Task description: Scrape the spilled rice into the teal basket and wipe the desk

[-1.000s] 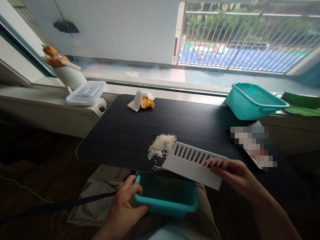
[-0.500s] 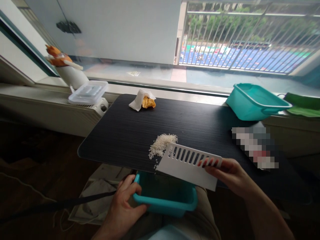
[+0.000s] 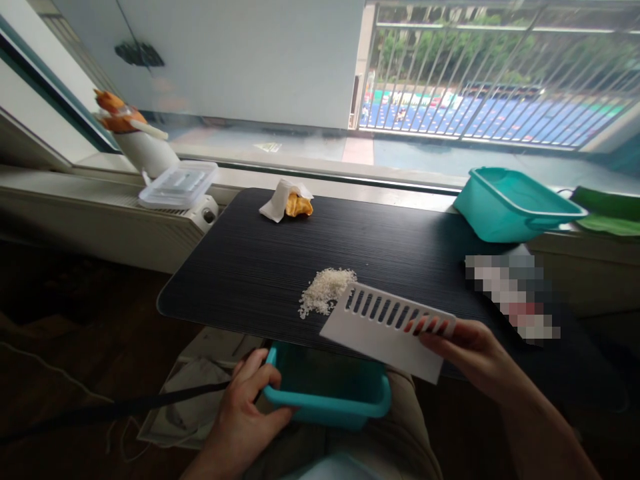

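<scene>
My right hand [image 3: 467, 350] grips a white slotted plastic scraper [image 3: 385, 328] by its right end, its fingers showing through the slots. The scraper's blade hangs over the near edge of the black tabletop [image 3: 280, 253], just right of a small pile of white rice grains [image 3: 327, 291]. My left hand [image 3: 245, 417] is closed on the left rim of a teal plastic tub [image 3: 327, 390], which sits on my lap below the table's edge, under the scraper.
A crumpled tissue with something orange [image 3: 287, 202] lies at the table's far edge. A second teal basin [image 3: 515, 203] stands on the sill at right, a clear lidded box [image 3: 177, 184] and a white cup [image 3: 143, 150] at left. A blurred-out item [image 3: 513, 293] lies right of the scraper.
The scraper swept toward me over the table's edge and has moved back right, up to the rice pile. The loose grains at the table's edge are gone. My left hand keeps holding the tub.
</scene>
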A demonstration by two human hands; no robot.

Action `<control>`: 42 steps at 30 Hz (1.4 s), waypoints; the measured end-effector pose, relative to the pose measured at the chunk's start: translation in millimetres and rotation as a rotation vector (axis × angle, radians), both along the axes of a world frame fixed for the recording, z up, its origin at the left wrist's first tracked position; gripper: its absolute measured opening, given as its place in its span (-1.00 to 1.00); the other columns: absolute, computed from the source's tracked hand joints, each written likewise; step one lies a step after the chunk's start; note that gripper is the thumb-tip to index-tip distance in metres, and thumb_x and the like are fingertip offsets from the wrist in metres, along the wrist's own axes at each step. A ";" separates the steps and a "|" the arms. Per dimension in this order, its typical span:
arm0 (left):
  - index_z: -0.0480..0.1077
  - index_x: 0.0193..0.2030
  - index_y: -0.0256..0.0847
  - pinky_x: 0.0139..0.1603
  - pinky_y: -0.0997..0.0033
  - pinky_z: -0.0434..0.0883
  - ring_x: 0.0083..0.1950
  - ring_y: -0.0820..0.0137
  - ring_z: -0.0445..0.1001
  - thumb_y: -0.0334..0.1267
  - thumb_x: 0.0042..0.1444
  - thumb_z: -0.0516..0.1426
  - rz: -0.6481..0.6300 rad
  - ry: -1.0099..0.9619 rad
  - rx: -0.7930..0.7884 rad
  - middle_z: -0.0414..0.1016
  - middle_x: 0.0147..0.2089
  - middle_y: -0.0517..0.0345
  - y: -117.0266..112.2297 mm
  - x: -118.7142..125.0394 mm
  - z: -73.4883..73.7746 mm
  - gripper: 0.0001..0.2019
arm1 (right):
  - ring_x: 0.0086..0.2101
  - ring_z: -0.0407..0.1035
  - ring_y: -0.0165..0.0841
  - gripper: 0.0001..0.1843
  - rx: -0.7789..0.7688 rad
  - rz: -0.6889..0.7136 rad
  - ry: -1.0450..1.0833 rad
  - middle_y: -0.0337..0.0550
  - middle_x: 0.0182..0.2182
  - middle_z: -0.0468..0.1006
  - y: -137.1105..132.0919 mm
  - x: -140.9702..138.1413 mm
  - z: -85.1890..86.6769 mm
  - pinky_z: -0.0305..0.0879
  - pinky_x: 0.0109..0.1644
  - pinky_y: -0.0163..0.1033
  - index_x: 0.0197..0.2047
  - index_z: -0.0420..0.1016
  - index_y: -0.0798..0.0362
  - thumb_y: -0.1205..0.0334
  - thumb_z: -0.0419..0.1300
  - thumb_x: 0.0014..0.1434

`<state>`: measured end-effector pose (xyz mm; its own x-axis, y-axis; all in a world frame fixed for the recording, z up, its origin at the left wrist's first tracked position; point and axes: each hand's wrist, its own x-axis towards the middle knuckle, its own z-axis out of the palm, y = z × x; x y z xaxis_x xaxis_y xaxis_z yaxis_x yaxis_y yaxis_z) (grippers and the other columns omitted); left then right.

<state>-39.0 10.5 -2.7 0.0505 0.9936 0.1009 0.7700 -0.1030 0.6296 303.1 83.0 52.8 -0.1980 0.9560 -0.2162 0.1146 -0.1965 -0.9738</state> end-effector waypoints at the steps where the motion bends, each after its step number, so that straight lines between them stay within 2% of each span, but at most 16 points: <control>1: 0.32 -0.53 -0.15 -0.15 0.36 0.42 -0.09 0.20 0.49 -0.40 -0.23 0.18 -0.007 0.008 -0.002 0.46 -0.15 0.09 0.6 1.8 0.7 -0.89 | -0.23 0.58 -0.19 -0.79 0.027 -0.081 -0.014 -0.11 -0.25 0.72 0.1 7.6 -1.8 0.52 -0.16 -0.25 -0.26 0.73 -0.07 0.03 0.40 0.05; 3: 0.32 -0.53 -0.15 -0.15 0.35 0.41 -0.11 0.21 0.49 -0.41 -0.24 0.17 -0.030 0.025 -0.017 0.45 -0.18 0.10 1.9 6.2 1.9 -0.88 | -0.20 0.58 -0.17 -0.78 0.064 -0.225 -0.050 -0.11 -0.24 0.72 2.0 20.2 -6.7 0.52 -0.13 -0.23 -0.28 0.73 -0.09 0.02 0.44 -0.01; 6: 0.31 -0.53 -0.14 -0.19 0.37 0.40 -0.15 0.23 0.50 -0.42 -0.24 0.15 -0.047 0.041 -0.050 0.43 -0.22 0.11 2.7 12.8 2.4 -0.88 | -0.19 0.57 -0.15 -0.74 0.060 -0.313 -0.059 -0.10 -0.25 0.72 4.3 27.2 -12.2 0.53 -0.13 -0.20 -0.29 0.72 -0.09 -0.01 0.46 -0.06; 13: 0.31 -0.53 -0.14 -0.17 0.35 0.41 -0.15 0.22 0.51 -0.42 -0.26 0.15 -0.057 0.051 -0.048 0.43 -0.25 0.14 1.0 17.6 4.3 -0.88 | -0.25 0.58 -0.09 -0.68 -0.011 -0.174 -0.049 -0.04 -0.29 0.72 0.1 17.9 -6.3 0.56 -0.21 -0.13 -0.30 0.73 -0.03 -0.05 0.45 -0.06; 18: 0.31 -0.54 -0.14 -0.20 0.36 0.41 -0.16 0.23 0.51 -0.44 -0.26 0.15 -0.050 0.046 -0.024 0.44 -0.23 0.11 2.1 15.4 5.9 -0.87 | -0.19 0.56 -0.10 -0.69 0.070 -0.205 -0.036 -0.05 -0.24 0.71 9.0 13.4 -8.2 0.53 -0.13 -0.12 -0.28 0.72 -0.03 -0.04 0.44 -0.03; 23: 0.31 -0.53 -0.15 -0.18 0.35 0.42 -0.13 0.21 0.50 -0.43 -0.24 0.16 -0.047 0.032 -0.024 0.45 -0.19 0.08 1.2 12.4 3.2 -0.88 | -0.23 0.57 -0.12 -0.70 0.027 -0.079 -0.029 -0.04 -0.27 0.71 9.0 7.0 -2.8 0.53 -0.16 -0.14 -0.29 0.72 -0.02 -0.05 0.42 0.00; 30: 0.31 -0.53 -0.15 -0.17 0.35 0.42 -0.11 0.20 0.51 -0.43 -0.25 0.16 -0.024 0.023 -0.029 0.45 -0.16 0.07 1.9 10.9 2.1 -0.88 | -0.24 0.58 -0.07 -0.64 -0.021 -0.179 -0.092 -0.01 -0.27 0.72 0.4 17.3 -2.3 0.56 -0.19 -0.11 -0.28 0.73 0.00 -0.09 0.44 -0.06; 35: 0.32 -0.52 -0.13 -0.17 0.37 0.43 -0.13 0.22 0.50 -0.42 -0.25 0.18 -0.019 0.029 -0.024 0.45 -0.20 0.12 0.8 8.9 1.4 -0.86 | -0.28 0.58 -0.09 -0.65 -0.025 -0.057 -0.087 0.01 -0.29 0.72 -4.4 10.4 4.2 0.55 -0.22 -0.13 -0.31 0.73 0.01 -0.10 0.42 -0.03; 42: 0.32 -0.54 -0.14 -0.17 0.39 0.43 -0.10 0.21 0.52 -0.43 -0.26 0.17 -0.015 0.024 -0.020 0.47 -0.17 0.11 0.5 7.6 1.3 -0.87 | -0.20 0.56 -0.10 -0.67 0.048 -0.079 -0.048 -0.02 -0.26 0.71 10.2 -0.1 -3.6 0.51 -0.10 -0.09 -0.30 0.72 0.01 -0.06 0.41 -0.01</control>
<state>-31.4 11.0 -1.4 0.0675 0.9945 0.0800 0.7834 -0.1025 0.6130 303.0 93.2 49.2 -0.1124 0.9778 -0.1769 0.1470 -0.1597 -0.9762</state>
